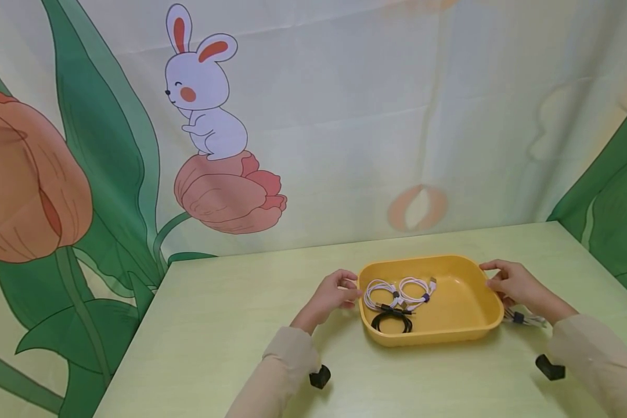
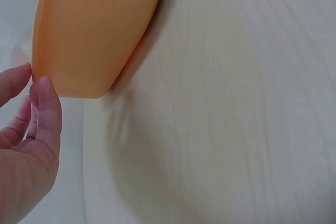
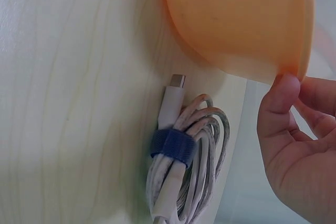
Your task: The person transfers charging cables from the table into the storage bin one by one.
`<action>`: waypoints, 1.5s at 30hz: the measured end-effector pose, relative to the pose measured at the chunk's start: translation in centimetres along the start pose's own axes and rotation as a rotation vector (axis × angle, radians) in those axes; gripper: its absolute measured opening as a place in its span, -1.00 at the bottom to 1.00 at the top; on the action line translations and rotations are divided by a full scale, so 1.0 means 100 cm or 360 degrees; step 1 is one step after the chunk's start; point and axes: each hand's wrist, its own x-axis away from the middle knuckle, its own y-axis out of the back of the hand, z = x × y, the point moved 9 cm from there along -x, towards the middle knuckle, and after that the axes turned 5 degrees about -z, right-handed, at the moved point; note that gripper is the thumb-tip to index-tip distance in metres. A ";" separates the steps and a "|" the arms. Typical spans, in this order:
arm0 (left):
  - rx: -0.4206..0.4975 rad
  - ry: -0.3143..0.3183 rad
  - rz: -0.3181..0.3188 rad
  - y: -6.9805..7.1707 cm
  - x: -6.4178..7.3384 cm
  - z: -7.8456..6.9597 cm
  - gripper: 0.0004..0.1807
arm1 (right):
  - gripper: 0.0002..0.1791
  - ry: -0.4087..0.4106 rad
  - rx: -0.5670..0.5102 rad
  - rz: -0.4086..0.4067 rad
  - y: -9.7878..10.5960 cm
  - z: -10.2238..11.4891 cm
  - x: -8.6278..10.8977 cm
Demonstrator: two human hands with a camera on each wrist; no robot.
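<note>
A yellow plastic tray (image 1: 460, 335) sits toward the right of the table. My left hand (image 1: 336, 294) pinches its left rim, thumb against the outer wall in the left wrist view. At the opposite end, my right hand (image 1: 514, 283) pinches the rim between thumb and forefinger. Inside the tray, at its left, lie two coiled white cables, one at the far left (image 1: 372, 285) and one beside it (image 1: 401, 282), with a coiled black cable (image 1: 374, 323) in front. Outside, below the right hand, rests a coiled greyish-white cable (image 3: 202, 150) with a dark blue strap (image 3: 173, 146).
The pale wood-grain table (image 1: 214, 325) meets a hanging cloth backdrop (image 1: 334, 145) printed with a rabbit and tulips. A small black block hangs by each sleeve, one at the left (image 1: 320, 377) and one at the right (image 1: 550, 368).
</note>
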 end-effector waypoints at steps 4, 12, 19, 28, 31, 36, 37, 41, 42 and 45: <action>0.0050 0.0042 -0.0004 0.000 -0.002 0.007 -0.59 | -0.50 0.0003 -0.0002 0.0011 0.000 0.000 0.000; 0.0132 0.0120 0.0010 -0.005 0.002 0.014 -0.51 | -0.49 0.0003 0.0002 0.0022 -0.001 0.000 0.001; 0.0192 0.0167 -0.0001 -0.008 0.009 0.016 -0.50 | -0.49 -0.0007 0.0008 0.0013 -0.001 -0.001 0.001; 0.0345 0.0204 0.0025 -0.011 0.012 0.024 -0.52 | -0.49 -0.0009 0.0015 0.0009 -0.001 -0.001 0.001; 0.0377 0.0216 0.0034 -0.012 0.013 0.025 -0.52 | -0.48 -0.0014 0.0018 0.0007 -0.001 0.000 0.001; 0.0414 0.0225 0.0037 -0.013 0.014 0.026 -0.51 | -0.48 -0.0018 0.0009 0.0011 -0.001 0.001 0.002; 0.0421 0.0220 0.0038 -0.013 0.014 0.026 -0.51 | -0.48 -0.0015 0.0007 0.0013 -0.001 0.001 0.002; 0.0472 0.0219 0.0046 -0.015 0.014 0.027 -0.52 | -0.48 -0.0020 -0.0002 0.0018 -0.001 0.000 0.002; 0.0491 0.0226 0.0049 -0.015 0.014 0.028 -0.52 | -0.48 -0.0019 -0.0002 0.0019 -0.001 0.000 0.001; 0.0531 0.0235 0.0060 -0.017 0.015 0.027 -0.51 | -0.48 -0.0018 -0.0005 0.0019 -0.001 0.000 0.001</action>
